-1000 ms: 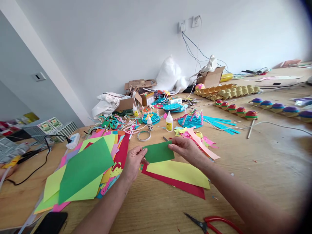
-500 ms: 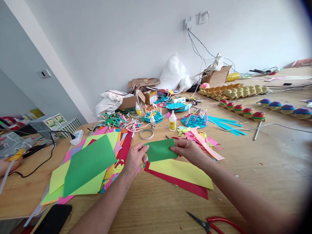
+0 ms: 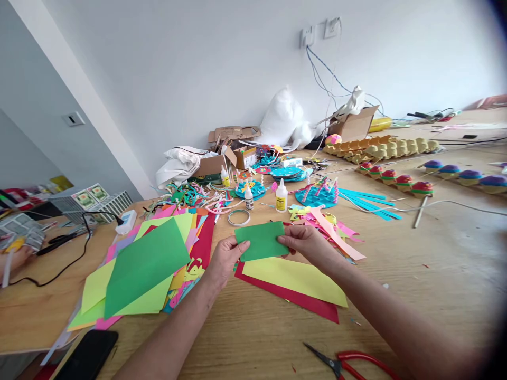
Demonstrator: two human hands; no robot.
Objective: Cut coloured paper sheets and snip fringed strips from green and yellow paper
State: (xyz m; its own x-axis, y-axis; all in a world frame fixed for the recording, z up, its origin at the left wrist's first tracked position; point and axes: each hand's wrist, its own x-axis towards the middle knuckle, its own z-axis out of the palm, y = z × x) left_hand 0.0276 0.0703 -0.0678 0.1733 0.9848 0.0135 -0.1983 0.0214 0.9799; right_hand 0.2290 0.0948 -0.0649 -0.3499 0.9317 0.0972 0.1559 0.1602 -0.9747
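A small dark green paper piece (image 3: 262,240) is held between both my hands above the wooden table (image 3: 435,274). My left hand (image 3: 224,259) pinches its left edge with thumb and fingers. My right hand (image 3: 304,243) pinches its right edge. Just below lies a yellow sheet (image 3: 295,281) on top of a red sheet (image 3: 301,303).
A fanned pile of coloured paper (image 3: 146,269) lies to the left, a black phone (image 3: 85,356) at the near left edge, red-handled scissors (image 3: 348,363) at the near edge. Glue bottles (image 3: 281,196), a tape ring (image 3: 238,217), paper scraps, boxes and egg cartons (image 3: 380,148) crowd the far side. Another person's hand (image 3: 13,258) shows at far left.
My hands have shifted their pinch slightly on the green piece, and the camera view drifted a little; the paper stays held above the yellow sheet.
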